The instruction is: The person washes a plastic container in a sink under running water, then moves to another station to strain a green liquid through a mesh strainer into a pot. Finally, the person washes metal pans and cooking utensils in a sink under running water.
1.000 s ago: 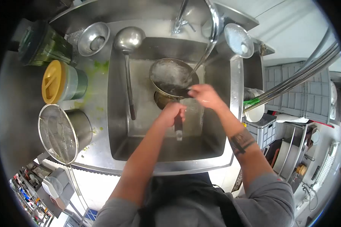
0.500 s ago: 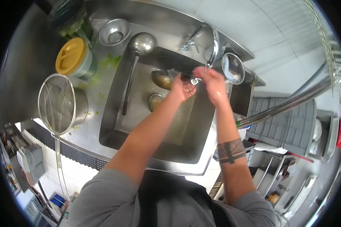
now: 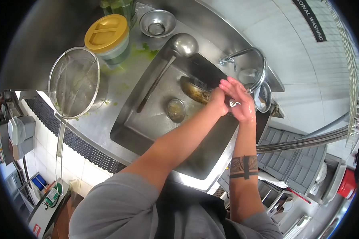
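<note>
My right hand is raised over the right side of the sink, its fingers stretched out and its wrist wet. Close against its palm is my left hand, whose fingers are mostly hidden. A small white and dark thing shows between the hands; I cannot make out what it is. The curved tap arches just beyond my right hand. In the steel sink lie a browned, curved pan-like vessel, a small round cup and a long-handled ladle, its bowl resting at the rim.
On the left counter stand a yellow-lidded container, a metal bowl and a large mesh strainer reaching past the edge. Green scraps dot the steel. A small bowl sits behind the tap. Grey hoses cross at right.
The view has turned, shifting the sink contents. My hands have come together; the right hand's fingers now stretch upward and the left hand's spread fingers have gone from sight.
</note>
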Tool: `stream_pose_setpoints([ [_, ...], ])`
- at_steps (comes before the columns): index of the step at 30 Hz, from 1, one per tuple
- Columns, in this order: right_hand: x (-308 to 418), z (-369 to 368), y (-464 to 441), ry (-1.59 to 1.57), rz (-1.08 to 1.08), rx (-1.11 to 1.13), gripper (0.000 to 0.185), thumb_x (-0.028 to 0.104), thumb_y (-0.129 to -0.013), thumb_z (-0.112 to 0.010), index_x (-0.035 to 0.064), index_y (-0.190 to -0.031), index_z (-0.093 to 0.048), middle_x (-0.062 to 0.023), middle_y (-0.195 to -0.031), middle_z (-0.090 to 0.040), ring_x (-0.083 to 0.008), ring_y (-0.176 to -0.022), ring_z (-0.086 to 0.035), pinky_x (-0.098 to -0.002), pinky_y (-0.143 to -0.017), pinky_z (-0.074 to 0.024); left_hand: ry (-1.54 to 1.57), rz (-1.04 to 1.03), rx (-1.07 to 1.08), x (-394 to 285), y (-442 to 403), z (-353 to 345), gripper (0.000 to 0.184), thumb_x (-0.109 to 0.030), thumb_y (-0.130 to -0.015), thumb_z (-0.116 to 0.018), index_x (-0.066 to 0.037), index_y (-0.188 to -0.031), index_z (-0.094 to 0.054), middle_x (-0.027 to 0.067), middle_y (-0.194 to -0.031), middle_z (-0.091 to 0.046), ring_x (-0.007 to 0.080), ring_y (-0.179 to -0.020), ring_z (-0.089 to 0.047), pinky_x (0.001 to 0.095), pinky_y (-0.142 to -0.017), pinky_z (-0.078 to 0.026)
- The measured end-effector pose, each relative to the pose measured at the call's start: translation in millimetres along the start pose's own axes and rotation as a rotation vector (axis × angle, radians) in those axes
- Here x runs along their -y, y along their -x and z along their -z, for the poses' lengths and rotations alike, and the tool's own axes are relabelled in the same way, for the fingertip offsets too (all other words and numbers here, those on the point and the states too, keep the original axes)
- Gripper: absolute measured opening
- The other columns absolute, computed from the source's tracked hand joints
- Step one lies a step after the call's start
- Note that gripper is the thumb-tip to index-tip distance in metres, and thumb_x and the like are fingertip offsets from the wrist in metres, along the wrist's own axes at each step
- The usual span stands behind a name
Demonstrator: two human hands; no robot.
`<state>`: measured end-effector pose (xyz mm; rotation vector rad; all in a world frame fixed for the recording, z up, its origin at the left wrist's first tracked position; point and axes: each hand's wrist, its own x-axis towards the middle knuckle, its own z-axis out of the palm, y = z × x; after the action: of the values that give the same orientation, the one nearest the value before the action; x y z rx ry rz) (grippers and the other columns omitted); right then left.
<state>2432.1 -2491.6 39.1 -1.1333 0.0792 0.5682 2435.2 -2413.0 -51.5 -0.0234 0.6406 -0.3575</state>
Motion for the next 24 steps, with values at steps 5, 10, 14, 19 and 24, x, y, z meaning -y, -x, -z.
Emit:
stream_pose_setpoints([
  [5,6.6,-5.3,12.9,0.325,-0.046,0.111,0.046,0.022,-0.099,-0.062,-0.0058,-0.135,-0.057,-0.0208,-0.129,-0.066,-0.0289,-0.117,-0.064,-0.0398,-0.108,-0.0440,-0.186,0.133,0.036,-8.8,-10.4,12.9,0.029,-0.031,-0.104,-0.041,-0.010,-0.109,-0.061,0.0099,-0.105,-0.067,0.0226,-0.101,-0.067,0.0394,-0.090,-0.057],
  [10,6.0,4.0,6.9,0.062,-0.178,0.107,0.049,0.028,-0.103,-0.056,-0.0044,-0.139,-0.051,-0.0210,-0.132,-0.064,-0.0287,-0.117,-0.065,-0.0380,-0.100,-0.0501,-0.090,0.204,0.118,-23.2,-12.3,22.1,0.022,-0.024,-0.099,-0.048,-0.008,-0.092,-0.060,0.0075,-0.084,-0.065,0.0226,-0.078,-0.067,0.0393,-0.073,-0.059],
  [14,-5.2,-6.8,2.8,-0.129,-0.101,-0.080,0.047,0.031,-0.106,-0.051,-0.0027,-0.139,-0.048,-0.0216,-0.133,-0.062,-0.0307,-0.119,-0.063,-0.0424,-0.103,-0.0508,-0.435,0.213,-0.088,-24.2,29.2,62.7,0.025,-0.020,-0.096,-0.053,-0.014,-0.072,-0.051,0.0036,-0.061,-0.051,0.0202,-0.054,-0.054,0.0365,-0.049,-0.049],
  [19,-8.5,8.1,-4.5,0.150,-0.238,-0.099,0.048,0.038,-0.101,-0.060,-0.0017,-0.129,-0.060,-0.0190,-0.125,-0.067,-0.0276,-0.112,-0.066,-0.0410,-0.096,-0.0527,-0.595,0.483,-0.007,-55.3,137.9,116.3,0.034,-0.018,-0.095,-0.062,-0.017,-0.066,-0.045,-0.0059,-0.054,-0.039,0.0088,-0.042,-0.038,0.0274,-0.044,-0.037],
  [24,-88.7,113.0,-36.6,0.573,-0.311,-0.451,0.041,0.033,-0.096,-0.064,0.0013,-0.121,-0.066,-0.0135,-0.109,-0.072,-0.0253,-0.097,-0.068,-0.0370,-0.085,-0.0539,-0.719,0.666,0.093,-80.7,192.5,125.4,0.024,-0.012,-0.093,-0.065,-0.016,-0.079,-0.047,-0.0081,-0.057,-0.038,0.0055,-0.043,-0.037,0.0272,-0.042,-0.034],
])
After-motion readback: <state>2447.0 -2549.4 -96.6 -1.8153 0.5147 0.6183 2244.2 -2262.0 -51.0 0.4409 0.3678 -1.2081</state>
